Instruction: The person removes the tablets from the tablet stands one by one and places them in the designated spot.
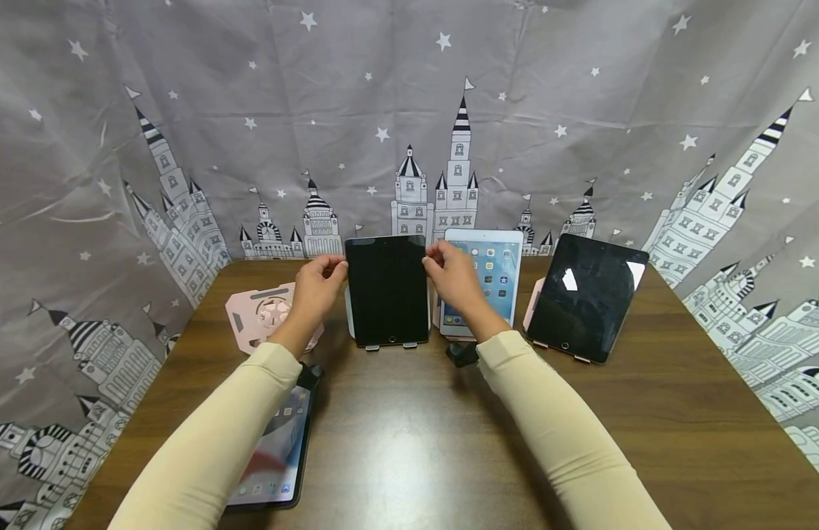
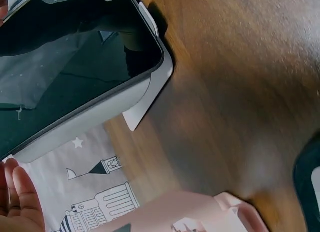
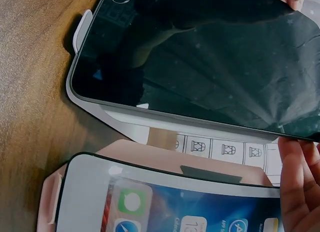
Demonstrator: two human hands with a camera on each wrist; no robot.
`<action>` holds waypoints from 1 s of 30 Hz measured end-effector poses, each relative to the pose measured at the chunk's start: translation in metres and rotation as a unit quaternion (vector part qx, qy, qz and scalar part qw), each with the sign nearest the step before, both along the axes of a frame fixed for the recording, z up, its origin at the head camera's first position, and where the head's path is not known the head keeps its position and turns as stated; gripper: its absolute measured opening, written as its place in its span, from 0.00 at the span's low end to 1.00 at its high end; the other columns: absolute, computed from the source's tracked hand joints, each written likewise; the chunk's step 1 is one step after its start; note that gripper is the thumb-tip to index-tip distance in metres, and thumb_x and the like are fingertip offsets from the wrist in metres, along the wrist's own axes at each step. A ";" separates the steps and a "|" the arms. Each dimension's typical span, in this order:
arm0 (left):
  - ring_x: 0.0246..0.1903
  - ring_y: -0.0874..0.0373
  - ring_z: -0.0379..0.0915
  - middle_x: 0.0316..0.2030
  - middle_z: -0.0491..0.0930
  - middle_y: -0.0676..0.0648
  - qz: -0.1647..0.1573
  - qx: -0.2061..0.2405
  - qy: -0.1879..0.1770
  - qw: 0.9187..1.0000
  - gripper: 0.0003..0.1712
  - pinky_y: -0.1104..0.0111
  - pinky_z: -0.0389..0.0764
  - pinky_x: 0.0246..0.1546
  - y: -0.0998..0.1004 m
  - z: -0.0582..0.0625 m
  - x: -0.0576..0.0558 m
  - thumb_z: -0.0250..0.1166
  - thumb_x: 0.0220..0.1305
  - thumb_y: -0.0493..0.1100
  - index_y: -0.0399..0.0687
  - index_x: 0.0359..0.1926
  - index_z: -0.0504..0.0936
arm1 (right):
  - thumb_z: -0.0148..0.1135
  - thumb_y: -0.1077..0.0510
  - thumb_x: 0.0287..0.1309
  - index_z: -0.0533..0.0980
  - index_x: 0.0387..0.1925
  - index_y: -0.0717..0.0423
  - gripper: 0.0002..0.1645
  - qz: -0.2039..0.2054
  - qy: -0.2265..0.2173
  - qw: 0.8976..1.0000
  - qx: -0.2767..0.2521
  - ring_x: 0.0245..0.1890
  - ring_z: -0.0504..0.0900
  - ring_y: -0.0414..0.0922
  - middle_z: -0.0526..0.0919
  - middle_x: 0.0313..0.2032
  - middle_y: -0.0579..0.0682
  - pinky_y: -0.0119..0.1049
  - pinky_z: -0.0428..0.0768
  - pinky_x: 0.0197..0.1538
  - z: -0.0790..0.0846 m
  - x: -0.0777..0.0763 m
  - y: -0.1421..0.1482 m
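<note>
A tablet with a dark screen [image 1: 389, 294] leans upright on a pale stand [image 2: 162, 72] at the back middle of the table. Its lower edge rests on the stand's two small lips, and the round home button is at the bottom. My left hand [image 1: 320, 285] pinches the tablet's upper left edge between thumb and fingers. At the upper right edge, my right hand [image 1: 454, 278] pinches it likewise, overlapping a white tablet [image 1: 509, 265] behind. In the right wrist view, right fingertips [image 3: 295, 162] lie along the tablet's side edge.
The white tablet, lit with app icons, stands on a pink stand [image 3: 125, 152]. Another dark tablet [image 1: 585, 294] leans on a stand at the right. A pink stand [image 1: 240, 313] lies at the left. One more lit tablet [image 1: 293, 442] lies flat under my left forearm. A castle-print curtain [image 1: 356, 110] hangs behind.
</note>
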State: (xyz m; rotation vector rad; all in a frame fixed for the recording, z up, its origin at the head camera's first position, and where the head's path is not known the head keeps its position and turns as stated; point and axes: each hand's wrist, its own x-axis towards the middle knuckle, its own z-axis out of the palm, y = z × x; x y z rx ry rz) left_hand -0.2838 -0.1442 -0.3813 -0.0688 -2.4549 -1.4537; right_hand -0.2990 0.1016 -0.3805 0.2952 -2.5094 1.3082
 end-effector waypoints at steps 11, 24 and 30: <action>0.35 0.55 0.75 0.36 0.82 0.40 0.014 0.021 0.004 1.000 0.12 0.74 0.74 0.35 0.007 -0.003 0.001 0.62 0.70 0.42 0.38 0.45 0.84 | 0.59 0.59 0.68 0.77 0.41 0.59 0.07 -0.008 0.014 1.000 -0.020 0.31 0.80 0.47 0.82 0.32 0.52 0.39 0.79 0.35 -0.005 0.001 -0.004; 0.35 0.53 0.74 0.36 0.82 0.39 0.015 0.025 0.016 0.999 0.10 0.75 0.74 0.33 0.007 -0.003 0.003 0.61 0.70 0.40 0.36 0.45 0.82 | 0.58 0.59 0.70 0.75 0.40 0.60 0.07 0.001 0.013 0.999 -0.032 0.33 0.76 0.49 0.79 0.33 0.54 0.42 0.76 0.37 -0.004 0.006 -0.006; 0.35 0.52 0.74 0.36 0.80 0.39 0.012 0.024 0.019 0.999 0.11 0.72 0.75 0.35 0.006 0.001 0.005 0.61 0.71 0.40 0.35 0.46 0.81 | 0.57 0.58 0.70 0.75 0.41 0.60 0.08 -0.001 0.007 0.999 -0.036 0.32 0.76 0.49 0.79 0.32 0.54 0.43 0.76 0.37 -0.002 0.009 -0.007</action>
